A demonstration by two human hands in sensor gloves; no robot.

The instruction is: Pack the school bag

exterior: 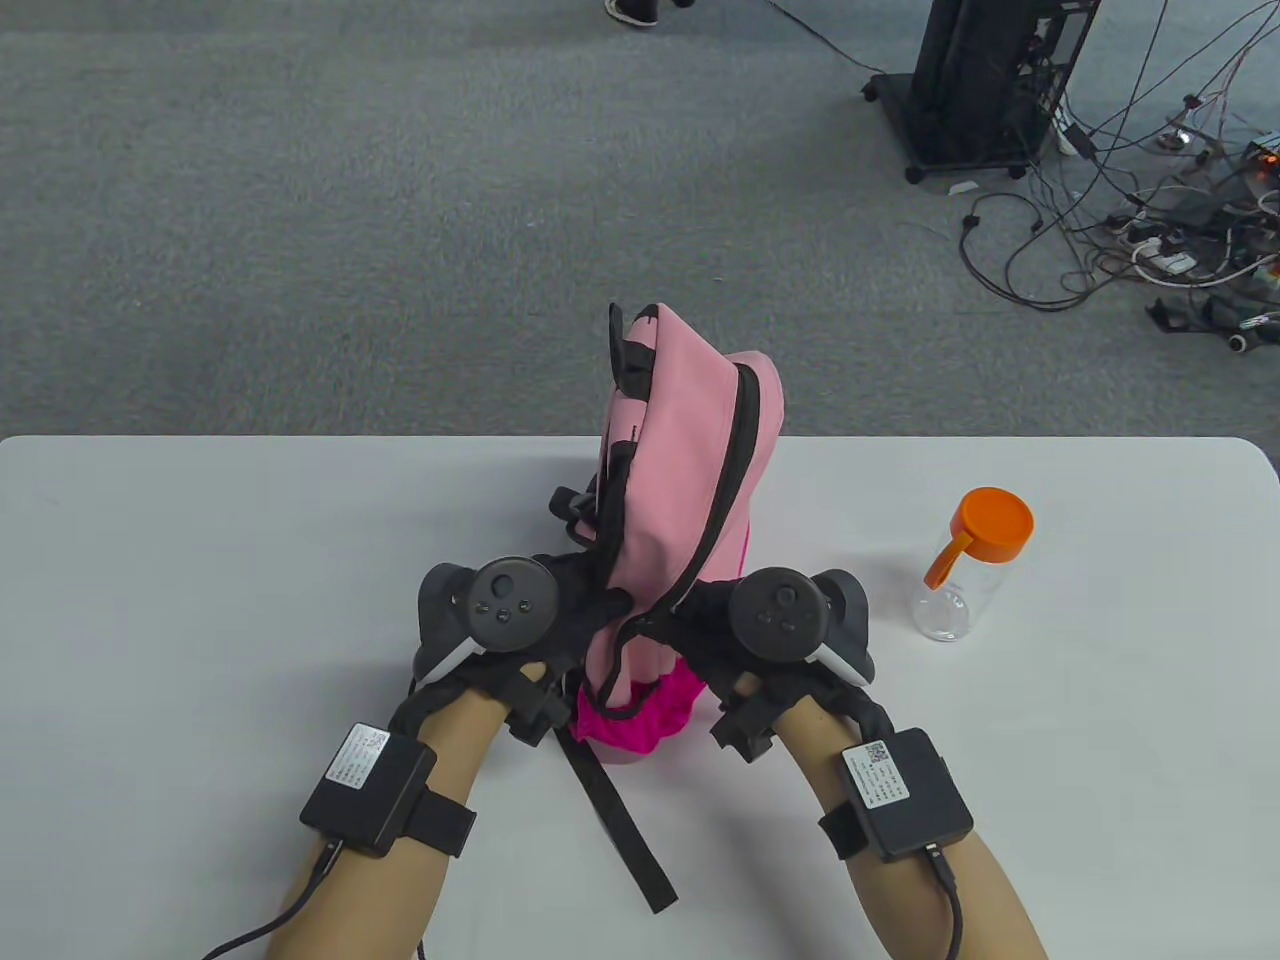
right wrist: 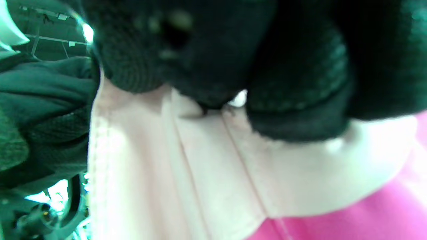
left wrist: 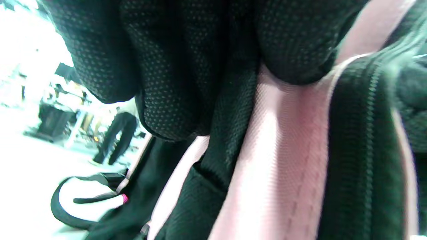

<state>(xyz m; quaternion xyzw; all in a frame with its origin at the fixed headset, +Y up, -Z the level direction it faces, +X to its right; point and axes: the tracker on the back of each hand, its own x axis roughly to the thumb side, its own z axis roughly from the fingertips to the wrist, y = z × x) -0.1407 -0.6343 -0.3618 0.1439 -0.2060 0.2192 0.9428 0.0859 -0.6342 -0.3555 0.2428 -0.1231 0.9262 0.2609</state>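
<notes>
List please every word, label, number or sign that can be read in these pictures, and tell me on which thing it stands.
No text can be read.
White label with a code square on the black box strapped to the left wrist: print too small.
White label on the black box strapped to the right wrist: too small as well.
Pink fabric backpack and clear bottle with orange lid: no lettering visible.

A lab or office workspace: grey carpet (exterior: 400, 200), a white desk (exterior: 200, 600), a wheeled equipment stand (exterior: 985, 85), tangled floor cables (exterior: 1150, 200).
</notes>
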